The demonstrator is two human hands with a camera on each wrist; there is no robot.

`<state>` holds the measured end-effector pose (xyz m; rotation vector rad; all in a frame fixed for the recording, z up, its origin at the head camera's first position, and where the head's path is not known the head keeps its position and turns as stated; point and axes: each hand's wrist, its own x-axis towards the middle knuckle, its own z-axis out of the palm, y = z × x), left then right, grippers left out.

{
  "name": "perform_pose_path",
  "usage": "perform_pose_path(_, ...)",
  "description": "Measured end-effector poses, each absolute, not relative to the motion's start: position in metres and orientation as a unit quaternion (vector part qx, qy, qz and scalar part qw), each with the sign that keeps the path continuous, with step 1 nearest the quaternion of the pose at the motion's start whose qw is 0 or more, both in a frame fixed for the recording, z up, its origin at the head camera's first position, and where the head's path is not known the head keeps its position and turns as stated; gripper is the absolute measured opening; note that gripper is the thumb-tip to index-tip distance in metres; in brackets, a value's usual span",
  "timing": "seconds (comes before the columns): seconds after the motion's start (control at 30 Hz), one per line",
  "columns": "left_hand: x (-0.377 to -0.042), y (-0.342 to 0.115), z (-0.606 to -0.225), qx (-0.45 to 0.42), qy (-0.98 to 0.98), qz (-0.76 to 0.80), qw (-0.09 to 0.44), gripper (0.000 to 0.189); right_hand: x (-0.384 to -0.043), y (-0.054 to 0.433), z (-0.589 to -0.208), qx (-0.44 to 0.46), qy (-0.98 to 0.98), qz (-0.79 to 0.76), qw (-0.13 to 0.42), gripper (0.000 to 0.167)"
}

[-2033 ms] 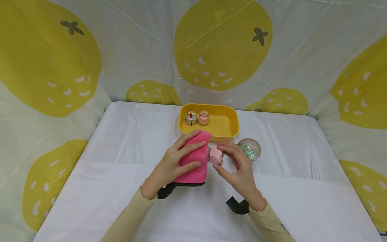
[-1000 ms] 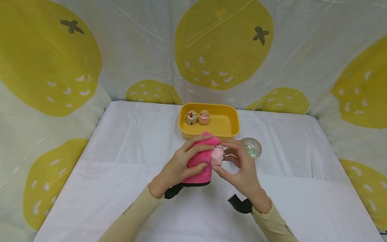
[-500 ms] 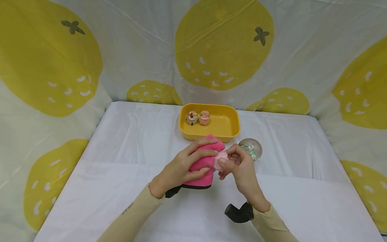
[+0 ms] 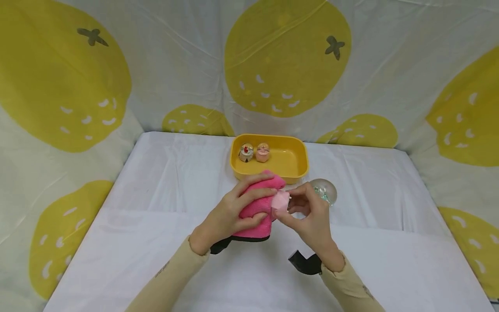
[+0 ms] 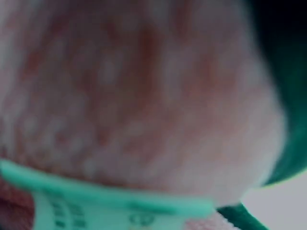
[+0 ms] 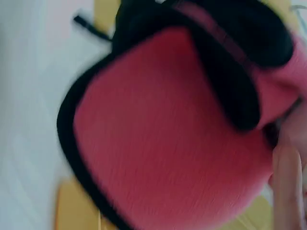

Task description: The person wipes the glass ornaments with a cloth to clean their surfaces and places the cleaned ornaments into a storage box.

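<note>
In the head view my left hand grips a pink cloth with black edging, bunched around one end of a small snow globe. The globe's pink faceted base sticks out to the right; its dome is hidden in the cloth. My right hand pinches that base between thumb and fingers. Both hands are held in front of the yellow tray. The right wrist view is filled by the cloth, with a finger at its right edge. Blurred skin and a printed green band fill the left wrist view.
Two small snow globes, one with a red detail and one pink, stand in the left part of the yellow tray. Just right of my right hand, a larger clear globe with green bits lies on the white-covered table.
The cloth has moved slightly right, and covers the clear part that showed beside the pink base. My right fingers have shifted their hold and turned the base. The tray and larger globe stay put.
</note>
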<state>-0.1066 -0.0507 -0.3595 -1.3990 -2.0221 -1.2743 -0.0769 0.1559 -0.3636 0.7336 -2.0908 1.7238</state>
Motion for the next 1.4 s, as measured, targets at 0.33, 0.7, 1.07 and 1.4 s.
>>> perform_pose_path(0.33, -0.108, -0.052, -0.365, -0.474, -0.709, -0.49, 0.183, 0.036, -0.078, 0.157, -0.358, 0.26, -0.77, 0.572, 0.111, 0.047)
perform_pose_path(0.7, -0.107, -0.05, -0.363, -0.5, -0.715, -0.452, 0.184, 0.038, -0.077, 0.153, -0.358, 0.215, -0.722, 0.649, 0.108, 0.036)
perform_pose_path(1.07, -0.108, -0.052, -0.364, -0.462, -0.71, -0.505, 0.165, 0.034, -0.081, 0.159, -0.358, 0.311, -0.78, 0.523, 0.145, 0.062)
perform_pose_path(1.4, -0.106, -0.053, -0.362, -0.488, -0.715, -0.477, 0.153, 0.035, -0.08, 0.156, -0.361, 0.265, -0.763, 0.571, 0.147, 0.042)
